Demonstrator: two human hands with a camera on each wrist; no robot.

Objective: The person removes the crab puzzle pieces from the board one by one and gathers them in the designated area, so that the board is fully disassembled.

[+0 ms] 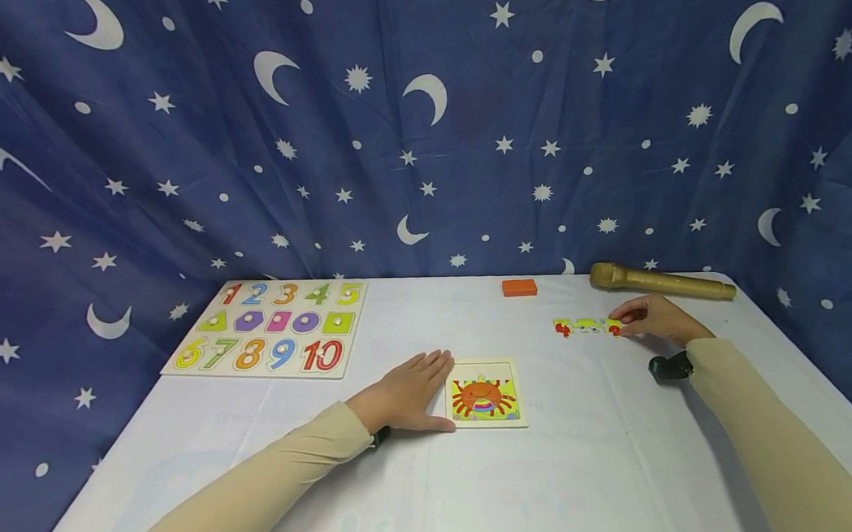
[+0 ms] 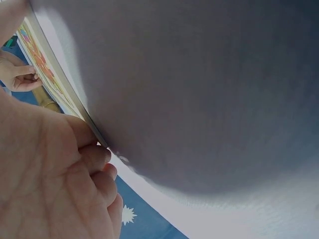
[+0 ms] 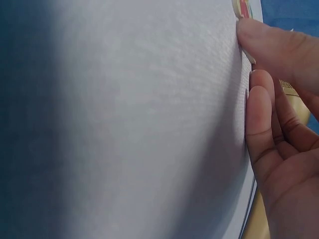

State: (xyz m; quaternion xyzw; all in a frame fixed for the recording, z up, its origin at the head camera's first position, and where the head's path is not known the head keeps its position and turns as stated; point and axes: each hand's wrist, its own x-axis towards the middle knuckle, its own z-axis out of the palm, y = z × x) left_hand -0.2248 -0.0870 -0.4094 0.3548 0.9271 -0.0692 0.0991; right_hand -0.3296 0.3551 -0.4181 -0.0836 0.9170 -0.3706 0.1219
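Observation:
A square crab puzzle board lies flat on the white table. My left hand rests on the table along its left edge, fingers extended and thumb spread near the lower corner. Seen from the left wrist, those fingertips touch the side of the board. Farther right, a short row of puzzle pieces in red, yellow and green lies on the cloth. At the right end of that row, my right hand pinches a red-and-yellow piece between thumb and fingers. Most of that piece is hidden in the right wrist view.
A number-and-shape peg board lies at the back left. An orange block sits at the back middle. Behind my right hand is a gold microphone-shaped object. A blue curtain with moons and stars hangs behind the table.

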